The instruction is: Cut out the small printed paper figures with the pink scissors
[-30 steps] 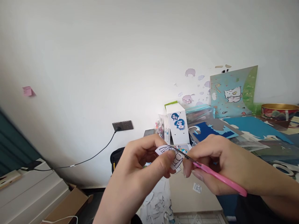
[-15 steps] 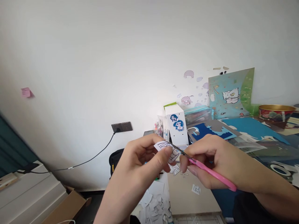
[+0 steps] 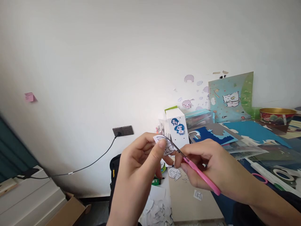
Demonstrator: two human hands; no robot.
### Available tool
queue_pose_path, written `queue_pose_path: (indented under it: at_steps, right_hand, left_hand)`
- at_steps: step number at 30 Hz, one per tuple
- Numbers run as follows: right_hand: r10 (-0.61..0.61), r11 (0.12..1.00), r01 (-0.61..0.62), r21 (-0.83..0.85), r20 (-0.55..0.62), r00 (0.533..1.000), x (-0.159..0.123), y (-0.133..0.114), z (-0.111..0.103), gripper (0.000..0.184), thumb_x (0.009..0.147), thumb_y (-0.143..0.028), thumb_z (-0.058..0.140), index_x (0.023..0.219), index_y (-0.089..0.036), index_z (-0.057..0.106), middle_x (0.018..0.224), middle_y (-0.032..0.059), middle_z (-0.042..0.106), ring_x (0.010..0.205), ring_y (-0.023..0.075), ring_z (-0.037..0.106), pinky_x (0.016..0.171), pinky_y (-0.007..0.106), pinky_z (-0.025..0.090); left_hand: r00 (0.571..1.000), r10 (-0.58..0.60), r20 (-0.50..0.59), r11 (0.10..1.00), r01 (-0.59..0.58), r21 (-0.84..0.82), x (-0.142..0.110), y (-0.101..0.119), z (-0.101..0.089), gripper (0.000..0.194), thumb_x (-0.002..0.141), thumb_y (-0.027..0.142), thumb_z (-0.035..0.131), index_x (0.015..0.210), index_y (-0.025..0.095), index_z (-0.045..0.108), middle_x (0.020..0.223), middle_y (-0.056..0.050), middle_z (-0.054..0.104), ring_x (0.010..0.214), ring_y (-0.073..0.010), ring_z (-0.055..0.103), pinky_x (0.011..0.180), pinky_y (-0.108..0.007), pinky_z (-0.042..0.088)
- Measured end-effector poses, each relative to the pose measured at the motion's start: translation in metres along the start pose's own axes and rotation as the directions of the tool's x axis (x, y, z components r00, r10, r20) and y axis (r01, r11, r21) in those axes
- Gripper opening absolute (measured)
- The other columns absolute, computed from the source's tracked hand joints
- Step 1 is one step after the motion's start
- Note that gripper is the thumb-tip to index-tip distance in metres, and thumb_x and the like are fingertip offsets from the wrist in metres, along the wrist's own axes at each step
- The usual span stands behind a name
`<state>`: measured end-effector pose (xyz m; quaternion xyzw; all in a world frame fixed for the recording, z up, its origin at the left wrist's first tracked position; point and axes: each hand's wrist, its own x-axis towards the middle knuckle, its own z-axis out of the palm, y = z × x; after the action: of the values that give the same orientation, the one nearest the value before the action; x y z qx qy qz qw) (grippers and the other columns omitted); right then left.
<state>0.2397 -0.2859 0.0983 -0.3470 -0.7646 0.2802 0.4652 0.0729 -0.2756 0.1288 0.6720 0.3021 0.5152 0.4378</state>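
Observation:
My left hand pinches a small white paper piece printed with black line art, thumb on top. My right hand is closed around pink-handled scissors. Their dark blades run up and left along the paper's upper right edge, touching or around it; I cannot tell how far they are apart. Beneath the hands, a cut-out line-art figure and a small printed paper rectangle lie on a beige board.
White paper scraps pile up left of the board. Behind stands a white box with stickers. Blue sheets, clear plastic sleeves and a round tin crowd the right. A plugged-in cable hangs along the wall.
Both hands have shifted slightly left in view. The scissors have tilted more steeply, and their blades lie along the paper's right side. More of the cut-out figure below shows.

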Motion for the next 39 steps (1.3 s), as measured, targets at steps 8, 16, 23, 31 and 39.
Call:
queue_pose_path:
  at_steps: [8, 16, 23, 31, 39]
  right_hand:
    - [-0.045, 0.999, 0.044, 0.028, 0.036, 0.998, 0.002, -0.001, 0.002, 0.014, 0.068, -0.003, 0.057, 0.068, -0.017, 0.056, 0.055, -0.0073, 0.033, 0.048, 0.005, 0.028, 0.04, 0.015, 0.023]
    - [-0.092, 0.993, 0.086, 0.077, 0.075, 0.993, -0.001, -0.005, 0.001, 0.016, 0.069, -0.003, 0.056, 0.073, -0.018, 0.059, 0.056, -0.0076, 0.032, 0.049, 0.0053, 0.027, 0.039, 0.015, 0.021]
    - [-0.043, 0.999, 0.041, 0.022, 0.088, 0.995, 0.0, -0.003, 0.0, 0.017, 0.068, -0.001, 0.055, 0.074, -0.016, 0.059, 0.056, -0.0071, 0.034, 0.05, 0.0059, 0.028, 0.04, 0.016, 0.023]
    - [0.001, 0.999, -0.008, 0.05, 0.129, 0.992, 0.001, -0.006, -0.002, 0.016, 0.067, -0.004, 0.055, 0.075, -0.016, 0.062, 0.061, -0.0044, 0.045, 0.051, 0.007, 0.034, 0.042, 0.018, 0.027]
    - [0.066, 0.996, -0.077, 0.052, 0.186, 0.98, 0.002, -0.014, -0.005, 0.01, 0.066, -0.01, 0.06, 0.075, -0.014, 0.06, 0.066, -0.0008, 0.05, 0.056, 0.0099, 0.04, 0.048, 0.021, 0.033]
  left_hand:
    - [0.995, 0.0, -0.104, 1.0, 0.0, -0.005, -0.007, 0.011, 0.012, 0.023, 0.081, 0.017, 0.058, 0.059, 0.017, 0.053, 0.046, 0.006, 0.048, 0.044, -0.0045, 0.042, 0.038, -0.009, 0.029]
    - [0.99, 0.003, -0.142, 0.999, 0.003, 0.043, -0.009, 0.018, 0.018, 0.023, 0.076, 0.012, 0.058, 0.054, 0.017, 0.052, 0.05, 0.005, 0.056, 0.048, -0.0069, 0.052, 0.038, -0.013, 0.03]
    - [0.991, -0.003, -0.134, 0.999, 0.01, 0.054, -0.012, 0.017, 0.017, 0.023, 0.075, 0.012, 0.059, 0.054, 0.018, 0.052, 0.051, 0.005, 0.058, 0.05, -0.0078, 0.054, 0.044, -0.013, 0.037]
    - [0.992, -0.001, -0.125, 1.0, 0.005, 0.031, -0.008, 0.018, 0.018, 0.023, 0.076, 0.011, 0.057, 0.055, 0.018, 0.053, 0.051, 0.005, 0.058, 0.051, -0.0077, 0.054, 0.05, -0.014, 0.041]
    - [0.991, -0.016, -0.133, 0.999, 0.021, 0.039, -0.009, 0.019, 0.019, 0.023, 0.075, 0.011, 0.058, 0.054, 0.018, 0.054, 0.051, 0.004, 0.058, 0.051, -0.0088, 0.056, 0.054, -0.016, 0.045]
